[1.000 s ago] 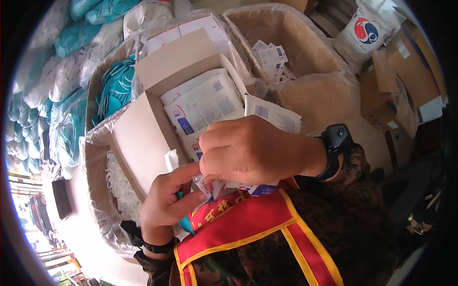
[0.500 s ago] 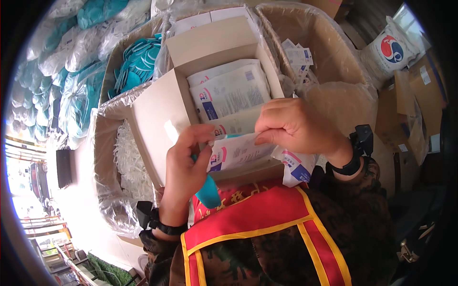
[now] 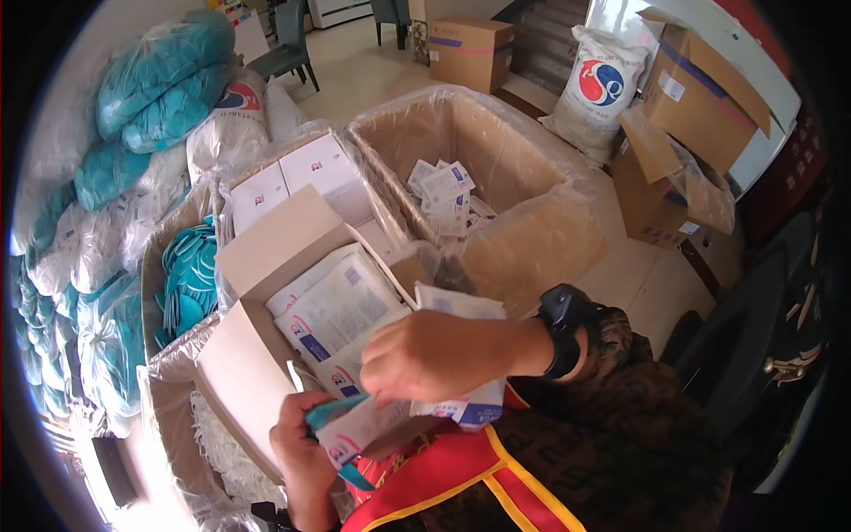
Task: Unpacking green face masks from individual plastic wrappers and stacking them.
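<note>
My left hand [image 3: 303, 448] is closed round a white printed packet [image 3: 346, 436] and a flat teal piece [image 3: 335, 410], at the near edge of an open carton. My right hand [image 3: 434, 356] reaches across from the right, its fingertips pinched at the packet's upper edge. The teal piece shows at the packet's opening, and a teal end sticks out below. Inside the carton [image 3: 244, 350] lie flat white printed packets [image 3: 332, 306]. More white packets [image 3: 474, 406] show below and above my right wrist; what supports them is hidden.
Behind stand a lined box of white cartons [image 3: 306, 173] and a lined box [image 3: 496, 133] with small packets [image 3: 448, 191]. At left are teal discs [image 3: 191, 279], a lined box of whitish strands [image 3: 208, 434] and bagged teal goods [image 3: 168, 80]. A white sack [image 3: 598, 89] and brown cartons [image 3: 700, 97] stand right.
The view has swung up and to the right, bringing floor and chairs into sight. My hands keep hold of the packet, now tilted, with the right hand crossing further over it.
</note>
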`<state>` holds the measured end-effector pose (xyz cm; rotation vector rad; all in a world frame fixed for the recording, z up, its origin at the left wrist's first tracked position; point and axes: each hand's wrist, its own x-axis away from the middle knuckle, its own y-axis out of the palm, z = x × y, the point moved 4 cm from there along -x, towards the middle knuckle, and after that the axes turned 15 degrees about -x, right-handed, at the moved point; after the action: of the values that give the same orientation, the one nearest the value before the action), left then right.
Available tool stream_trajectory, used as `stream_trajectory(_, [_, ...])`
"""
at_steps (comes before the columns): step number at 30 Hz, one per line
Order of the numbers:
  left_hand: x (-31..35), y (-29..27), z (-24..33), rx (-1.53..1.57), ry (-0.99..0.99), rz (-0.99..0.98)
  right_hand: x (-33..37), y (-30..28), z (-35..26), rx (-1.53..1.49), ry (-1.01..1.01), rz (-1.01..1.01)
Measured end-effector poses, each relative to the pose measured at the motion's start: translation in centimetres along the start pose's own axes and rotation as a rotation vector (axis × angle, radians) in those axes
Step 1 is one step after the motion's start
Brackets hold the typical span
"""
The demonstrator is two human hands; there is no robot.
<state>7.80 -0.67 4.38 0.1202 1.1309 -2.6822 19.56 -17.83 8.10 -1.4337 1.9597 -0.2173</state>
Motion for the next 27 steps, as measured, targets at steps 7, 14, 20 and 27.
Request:
stream_trajectory(7, [2.0,-6.4,-5.5,0.468,-0.236,0.523,7.3,-11.0,4.7,-0.277,0.431,0.585])
stream_trajectory(14, [4.8,-11.0,-7.3,0.342,-0.169,0.501,13.8,-26.9,17.1,-0.157,0.539,1.049])
stream_trajectory(20, [4.1,-11.1,-6.0,0.464,-0.095,0.615,12.3,-30.2,21.9,0.130,0.643,1.028])
stream_trajectory(27, [4.6,-10.5,-6.7,0.717,-0.242,0.836,-0.6,-10.8,10.9,-0.185,0.335,0.351])
